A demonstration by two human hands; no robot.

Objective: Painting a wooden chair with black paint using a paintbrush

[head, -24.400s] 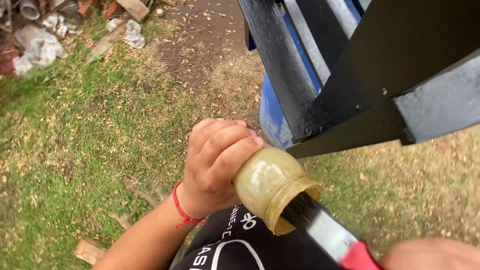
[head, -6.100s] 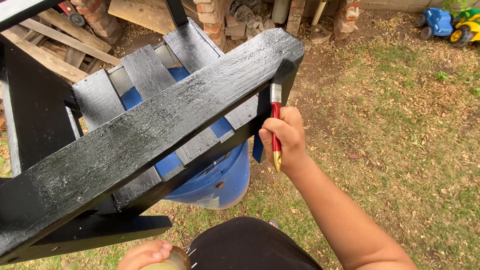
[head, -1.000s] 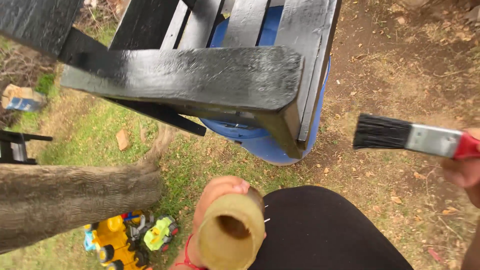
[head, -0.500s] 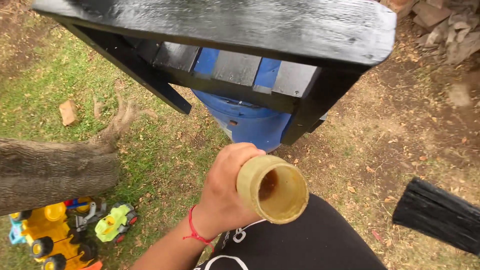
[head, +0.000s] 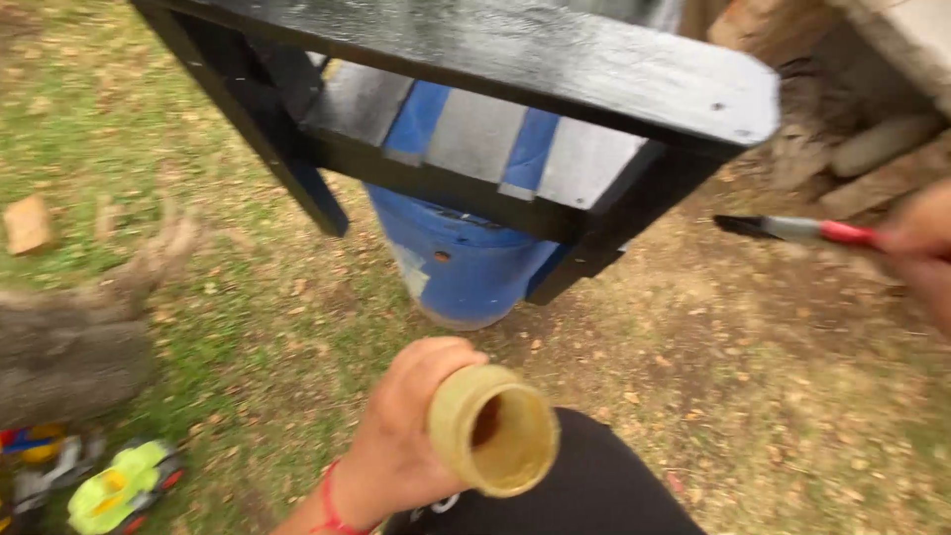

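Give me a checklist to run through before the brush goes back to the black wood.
1. Left hand has a firm grip on the jar: ok.
2. Jar mouth open and clear: ok.
3. Paint left in the jar: cannot tell.
4. Right hand holds the paintbrush by its red handle: ok.
5. Bristles loaded with paint: cannot tell, blurred.
6. Brush clear of the black painted frame: ok, apart to its right.

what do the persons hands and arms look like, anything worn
Both are bare, with no gloves and no sleeves in view. The left hand has a thin red band around the wrist. The right hand shows only partly at the frame edge, blurred, with nothing worn that can be made out.
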